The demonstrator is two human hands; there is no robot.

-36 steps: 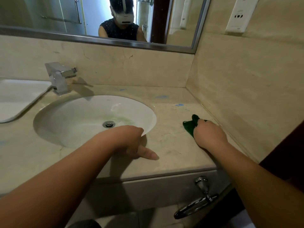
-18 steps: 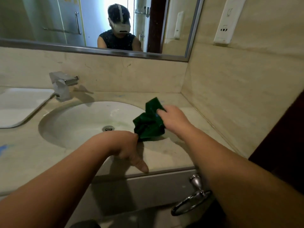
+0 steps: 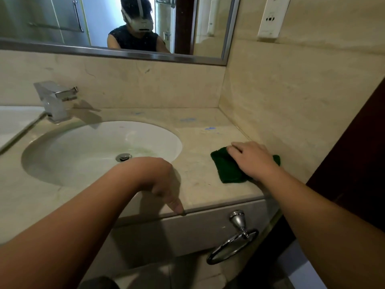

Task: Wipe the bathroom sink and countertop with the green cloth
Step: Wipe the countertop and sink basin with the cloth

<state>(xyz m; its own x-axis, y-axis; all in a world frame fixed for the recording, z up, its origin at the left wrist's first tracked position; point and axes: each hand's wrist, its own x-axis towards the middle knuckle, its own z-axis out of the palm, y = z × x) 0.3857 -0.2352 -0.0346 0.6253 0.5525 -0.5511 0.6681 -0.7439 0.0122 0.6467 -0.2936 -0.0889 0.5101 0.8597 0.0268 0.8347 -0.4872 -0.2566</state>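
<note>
Your left hand [image 3: 154,176] rests at the front lip of the beige marble countertop [image 3: 200,188], fingers tucked under and holding nothing, one digit touching the edge. To its right, your right hand [image 3: 252,161] presses flat, fingers straight, on the dark green folded cloth [image 3: 227,171]. The cloth lies near the front edge, just beside the beige side wall [image 3: 291,122]. Beyond the cloth, bare marble runs to the blue smears [image 3: 209,128]. The white oval sink basin [image 3: 83,147] opens left of it.

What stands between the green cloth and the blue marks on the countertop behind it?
Nothing visible does. The green cloth lies flat under the right hand, and only bare countertop runs from it to the blue marks nearer the back wall.
</note>
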